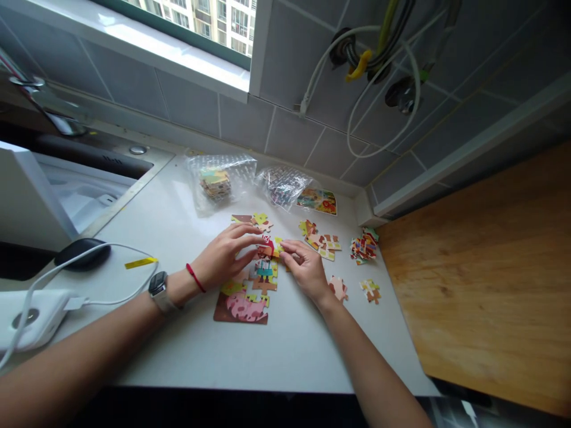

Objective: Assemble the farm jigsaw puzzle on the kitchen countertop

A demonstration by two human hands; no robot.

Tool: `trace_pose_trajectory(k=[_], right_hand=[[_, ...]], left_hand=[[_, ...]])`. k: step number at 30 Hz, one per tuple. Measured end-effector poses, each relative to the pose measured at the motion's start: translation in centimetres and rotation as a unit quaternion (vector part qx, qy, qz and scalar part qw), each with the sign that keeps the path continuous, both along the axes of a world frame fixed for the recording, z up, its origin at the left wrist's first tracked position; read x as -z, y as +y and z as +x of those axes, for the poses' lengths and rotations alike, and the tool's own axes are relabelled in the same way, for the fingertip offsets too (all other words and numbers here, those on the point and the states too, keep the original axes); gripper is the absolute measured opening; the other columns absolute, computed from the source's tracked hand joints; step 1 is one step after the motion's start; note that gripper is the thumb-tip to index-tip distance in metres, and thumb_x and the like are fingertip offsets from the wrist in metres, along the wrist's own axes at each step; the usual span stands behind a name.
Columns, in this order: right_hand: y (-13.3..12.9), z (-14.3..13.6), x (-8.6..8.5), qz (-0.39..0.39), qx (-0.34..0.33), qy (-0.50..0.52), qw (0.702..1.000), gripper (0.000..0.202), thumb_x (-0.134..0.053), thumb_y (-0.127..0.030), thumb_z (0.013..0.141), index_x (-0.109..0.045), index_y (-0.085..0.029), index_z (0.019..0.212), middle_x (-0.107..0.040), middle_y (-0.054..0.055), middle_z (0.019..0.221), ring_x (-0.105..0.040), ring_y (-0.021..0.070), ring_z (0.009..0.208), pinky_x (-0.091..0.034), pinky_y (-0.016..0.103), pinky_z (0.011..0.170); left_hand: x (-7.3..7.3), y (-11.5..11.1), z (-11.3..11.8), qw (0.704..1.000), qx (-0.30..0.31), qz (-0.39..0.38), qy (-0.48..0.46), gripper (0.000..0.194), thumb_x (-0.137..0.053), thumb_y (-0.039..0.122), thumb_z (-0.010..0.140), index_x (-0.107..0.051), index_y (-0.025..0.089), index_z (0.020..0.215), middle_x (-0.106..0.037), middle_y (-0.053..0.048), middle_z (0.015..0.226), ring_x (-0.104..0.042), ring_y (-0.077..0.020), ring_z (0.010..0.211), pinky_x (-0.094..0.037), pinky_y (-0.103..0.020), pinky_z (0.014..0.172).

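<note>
A partly joined jigsaw puzzle [244,308] lies flat on the white counter [178,351], with a pink spotted animal at its near end and a small figure in blue higher up. My left hand [229,249] rests over the puzzle's left side, palm down, fingers stretched out. At the right edge, my right hand [307,268] pinches a yellowish puzzle piece [278,245] between thumb and fingers, against the joined part. Some of the puzzle is hidden under my left hand. Loose puzzle pieces [327,248] and a pink piece [338,288] lie right of my right hand.
Farther right are a small pile of pieces [364,246] and joined yellow-brown pieces [370,291]. Behind the puzzle sit two clear plastic bags [241,169] and a picture card [317,201]. A black mouse-shaped object [82,254], white cable and sink are left; a wooden board [482,267] stands right.
</note>
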State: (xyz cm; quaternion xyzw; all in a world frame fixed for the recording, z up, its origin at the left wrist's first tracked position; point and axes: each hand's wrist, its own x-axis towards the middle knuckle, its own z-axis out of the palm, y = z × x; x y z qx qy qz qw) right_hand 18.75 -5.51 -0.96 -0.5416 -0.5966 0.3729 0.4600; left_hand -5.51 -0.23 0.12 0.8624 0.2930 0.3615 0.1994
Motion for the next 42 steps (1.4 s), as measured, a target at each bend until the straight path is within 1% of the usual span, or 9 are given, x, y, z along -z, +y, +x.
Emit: trace_pose_trajectory(k=[4, 9, 11, 15, 21, 24, 31, 35, 42], right_hand=[[-0.1, 0.5, -0.3, 0.032, -0.002, -0.051, 0.998, 0.030, -0.068, -0.033, 0.095, -0.078, -0.030, 0.123, -0.067, 0.008, 0.142, -0.073, 0.0224, 0.108, -0.065, 0.037, 0.088], [-0.9, 1.1, -0.9, 0.098, -0.048, -0.190, 0.976, 0.024, -0.065, -0.022, 0.097, -0.080, -0.026, 0.116, -0.074, 0.008, 0.107, -0.068, 0.0233, 0.104, -0.060, 0.041, 0.094], [-1.2, 1.0, -1.1, 0.111, -0.085, -0.240, 0.961, 0.022, -0.069, -0.022, 0.096, -0.080, -0.025, 0.115, -0.073, 0.008, 0.105, -0.065, 0.0243, 0.104, -0.058, 0.042, 0.096], [-2.0, 0.6, -1.4, 0.136, -0.158, -0.313, 0.927, 0.034, -0.082, -0.035, 0.088, -0.077, -0.027, 0.122, -0.070, 0.010, 0.124, -0.059, 0.0288, 0.122, -0.053, 0.047, 0.105], [-2.5, 0.5, -1.2, 0.166, -0.189, -0.366, 0.896, 0.039, -0.079, -0.043, 0.090, -0.075, -0.028, 0.126, -0.064, 0.011, 0.142, -0.054, 0.0326, 0.134, -0.050, 0.053, 0.111], [-2.5, 0.7, -1.2, 0.166, -0.182, -0.380, 0.892, 0.035, -0.077, -0.044, 0.092, -0.076, -0.029, 0.123, -0.064, 0.011, 0.142, -0.055, 0.0331, 0.134, -0.050, 0.054, 0.111], [-2.7, 1.0, -1.3, 0.171, -0.171, -0.371, 0.897, 0.033, -0.080, -0.043, 0.090, -0.079, -0.030, 0.120, -0.066, 0.011, 0.140, -0.054, 0.0333, 0.137, -0.049, 0.054, 0.112], [-2.8, 1.1, -1.2, 0.161, -0.171, -0.375, 0.897, 0.034, -0.079, -0.044, 0.090, -0.079, -0.030, 0.121, -0.064, 0.011, 0.145, -0.051, 0.0343, 0.142, -0.045, 0.055, 0.117], [-2.7, 1.4, -1.6, 0.103, -0.191, -0.359, 0.908, 0.036, -0.076, -0.045, 0.093, -0.077, -0.033, 0.127, -0.058, 0.008, 0.155, -0.045, 0.0354, 0.149, -0.039, 0.058, 0.122]], left_hand=[[0.3, 0.1, -0.1, 0.999, 0.002, 0.018, 0.035, 0.022, -0.061, 0.021, 0.101, -0.076, 0.026, 0.116, -0.070, -0.009, 0.128, -0.058, -0.0275, 0.127, -0.053, -0.053, 0.107], [0.8, -0.2, 0.0, 0.996, 0.014, 0.018, 0.081, 0.023, -0.064, 0.029, 0.101, -0.077, 0.030, 0.121, -0.067, -0.010, 0.133, -0.053, -0.0313, 0.134, -0.052, -0.057, 0.109], [0.9, -0.4, 0.1, 0.994, 0.021, 0.017, 0.108, 0.026, -0.064, 0.030, 0.102, -0.076, 0.031, 0.124, -0.063, -0.010, 0.141, -0.050, -0.0336, 0.140, -0.050, -0.061, 0.111], [0.9, -0.8, 0.1, 0.987, 0.011, 0.018, 0.160, 0.028, -0.062, 0.031, 0.102, -0.075, 0.033, 0.126, -0.060, -0.009, 0.147, -0.044, -0.0370, 0.146, -0.047, -0.064, 0.114], [0.5, -0.6, 0.1, 0.987, -0.017, 0.020, 0.161, 0.021, -0.058, 0.027, 0.104, -0.075, 0.028, 0.116, -0.069, -0.008, 0.135, -0.053, -0.0330, 0.135, -0.051, -0.060, 0.109], [0.4, -0.5, 0.1, 0.988, -0.015, 0.006, 0.154, 0.020, -0.057, 0.026, 0.104, -0.073, 0.026, 0.117, -0.068, -0.009, 0.136, -0.053, -0.0326, 0.135, -0.050, -0.060, 0.110], [0.8, -0.8, 0.1, 0.981, 0.030, -0.002, 0.190, 0.045, -0.049, 0.026, 0.106, -0.055, 0.029, 0.150, -0.055, -0.008, 0.157, -0.037, -0.0353, 0.152, -0.043, -0.063, 0.117], [1.2, -0.8, 0.0, 0.979, 0.018, -0.005, 0.203, 0.041, -0.050, 0.030, 0.106, -0.061, 0.030, 0.146, -0.061, -0.007, 0.151, -0.039, -0.0373, 0.151, -0.044, -0.067, 0.115], [1.2, -0.6, 0.0, 0.982, -0.002, -0.009, 0.188, 0.036, -0.052, 0.030, 0.106, -0.068, 0.026, 0.138, -0.067, -0.006, 0.145, -0.050, -0.0349, 0.140, -0.049, -0.063, 0.111]])
